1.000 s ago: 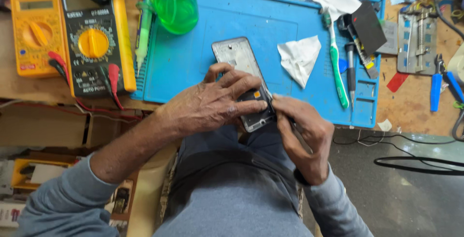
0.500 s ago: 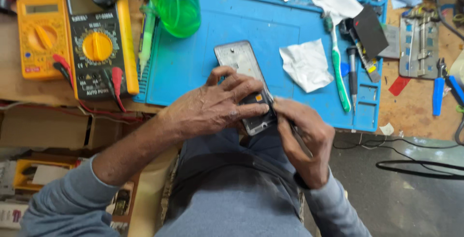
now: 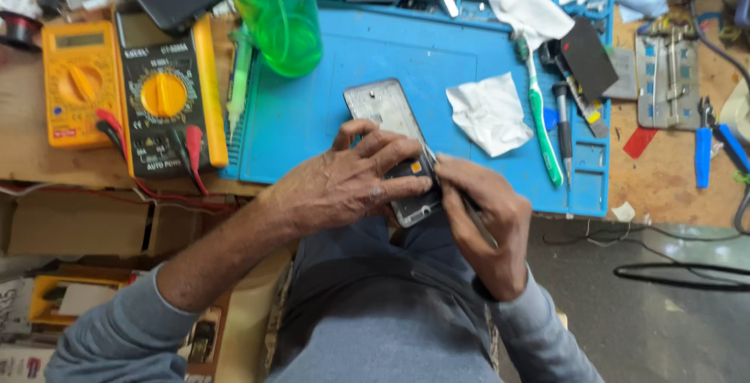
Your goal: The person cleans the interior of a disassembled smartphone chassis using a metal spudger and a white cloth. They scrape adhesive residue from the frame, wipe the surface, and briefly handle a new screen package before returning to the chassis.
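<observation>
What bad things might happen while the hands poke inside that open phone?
The right hand presses a thin tool into the open phone; a slip might scratch the parts inside or jab the left hand holding it. The phone's near end hangs over the blue mat edge, so it might drop onto the lap. The green bottle stands close and might tip if bumped.

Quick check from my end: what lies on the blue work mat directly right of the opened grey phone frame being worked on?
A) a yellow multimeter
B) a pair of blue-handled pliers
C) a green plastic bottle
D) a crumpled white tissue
D: the crumpled white tissue lies on the blue work mat just right of the opened grey phone frame, between it and the green-handled toothbrush.
</observation>
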